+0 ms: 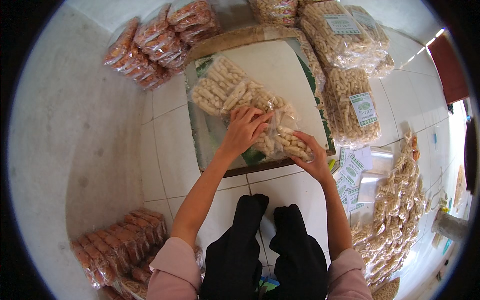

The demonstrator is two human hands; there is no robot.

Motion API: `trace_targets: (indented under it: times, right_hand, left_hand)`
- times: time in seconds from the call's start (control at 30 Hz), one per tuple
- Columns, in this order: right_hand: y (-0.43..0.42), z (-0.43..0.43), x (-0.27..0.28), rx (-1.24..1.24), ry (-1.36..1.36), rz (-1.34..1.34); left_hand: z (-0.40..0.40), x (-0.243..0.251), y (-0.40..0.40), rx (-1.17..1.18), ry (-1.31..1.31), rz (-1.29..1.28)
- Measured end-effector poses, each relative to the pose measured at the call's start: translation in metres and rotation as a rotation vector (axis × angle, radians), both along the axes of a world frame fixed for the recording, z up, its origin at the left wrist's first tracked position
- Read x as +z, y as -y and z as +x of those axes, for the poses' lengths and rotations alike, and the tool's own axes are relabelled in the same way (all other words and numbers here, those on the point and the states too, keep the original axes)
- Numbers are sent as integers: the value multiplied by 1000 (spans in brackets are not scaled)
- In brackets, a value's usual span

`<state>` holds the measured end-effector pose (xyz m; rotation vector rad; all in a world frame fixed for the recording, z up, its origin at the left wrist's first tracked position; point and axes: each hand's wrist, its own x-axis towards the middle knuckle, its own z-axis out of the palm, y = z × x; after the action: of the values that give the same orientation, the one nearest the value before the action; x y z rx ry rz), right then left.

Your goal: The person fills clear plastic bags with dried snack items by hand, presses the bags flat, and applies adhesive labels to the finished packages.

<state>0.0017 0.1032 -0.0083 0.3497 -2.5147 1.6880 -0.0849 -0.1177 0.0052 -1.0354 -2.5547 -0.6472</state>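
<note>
Small clear plastic packs of pale stick-shaped snacks [221, 84] lie in a slanting row on a low board-topped table [285, 62]. My left hand [245, 125] rests on the packs near the row's lower end, fingers spread over the plastic. With my right hand [310, 153] I grip the outer edge of the end pack [292, 144], thumb and fingers on either side of it, at the table's near edge. Clear film covers the packs and gathers loosely between my hands. The undersides of the packs are hidden.
Large bags of pale snacks [354, 107] stand right of the table. Printed labels [350, 170] and a long heap of small packs [397, 210] lie on the tiled floor. Reddish packs [157, 37] are stacked back left, brown packs [120, 240] near left by the wall.
</note>
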Motion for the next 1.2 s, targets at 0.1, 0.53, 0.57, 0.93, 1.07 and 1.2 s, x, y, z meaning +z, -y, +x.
trace_targets:
  times: [0.1, 0.53, 0.57, 0.93, 1.07, 1.2]
  right_hand:
    - [-4, 3, 9, -60, -55, 82]
    - [-1, -17, 3, -24, 92, 7]
    - [1, -18, 2, -84, 29, 6]
    - [14, -17, -5, -305, -65, -30]
    - [16, -20, -6, -320, -72, -1]
    - [20, -20, -12, -357, -101, 49]
  left_hand:
    - [1, 2, -1, -20, 25, -31]
    - [0, 0, 2, -85, 54, 136]
    - [-1, -1, 2, -98, 76, 153]
    - [7, 4, -8, 48, 6, 61]
    - [14, -4, -6, 97, -17, -21]
    - [13, -9, -12, 125, 10, 28]
